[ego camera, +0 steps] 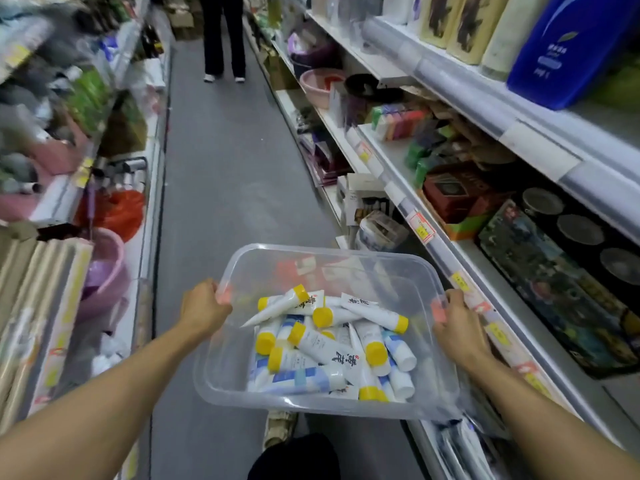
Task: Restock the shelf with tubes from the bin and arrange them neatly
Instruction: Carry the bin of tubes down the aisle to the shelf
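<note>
You hold the clear bin [221, 358] of tubes [332, 344] in the aisle, both hands on its rim.

Your left hand [204, 308] grips the left rim, fingers curled over the edge; your right hand [457, 327] grips the right rim the same way. The tubes, white with yellow or white caps, lie heaped in the bin's near half. The shelf [460, 261] runs along your right, just beside the bin, its price tags on the front edge. A person [223, 36] stands far down the aisle.
</note>
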Demonstrator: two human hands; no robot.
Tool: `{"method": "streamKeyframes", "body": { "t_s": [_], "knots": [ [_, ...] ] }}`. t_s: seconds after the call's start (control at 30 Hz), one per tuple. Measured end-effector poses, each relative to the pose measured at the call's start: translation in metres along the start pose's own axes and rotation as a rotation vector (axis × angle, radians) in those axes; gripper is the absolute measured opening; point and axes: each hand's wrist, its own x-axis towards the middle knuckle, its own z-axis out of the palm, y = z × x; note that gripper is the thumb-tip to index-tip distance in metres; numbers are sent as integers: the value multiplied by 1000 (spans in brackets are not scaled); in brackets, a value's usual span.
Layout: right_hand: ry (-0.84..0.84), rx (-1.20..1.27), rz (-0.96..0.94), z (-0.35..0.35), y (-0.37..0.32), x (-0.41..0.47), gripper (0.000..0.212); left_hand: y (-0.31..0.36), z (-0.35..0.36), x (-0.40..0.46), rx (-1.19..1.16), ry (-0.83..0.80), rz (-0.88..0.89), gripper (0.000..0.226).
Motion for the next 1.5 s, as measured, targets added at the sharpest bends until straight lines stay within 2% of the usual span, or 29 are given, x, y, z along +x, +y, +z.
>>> {"method": "streamKeyframes", "body": {
  "t_s": [0.17,0.33,0.6,1.1,1.5],
  "knots": [
    [2,11,153,28,-22,39,17,15,11,92,50,-121,64,22],
    [-9,27,282,47,-38,71,18,30,24,162,82,-199,141,14],
    [-7,0,317,77,-41,130,14,45,61,234,127,-271,136,20],
    [-86,-23,301,129,-35,209,29,42,117,297,164,-256,55,19],
    [-88,-95,279,148,-19,220,32,43,141,303,152,-289,32,17]
  ]
}}
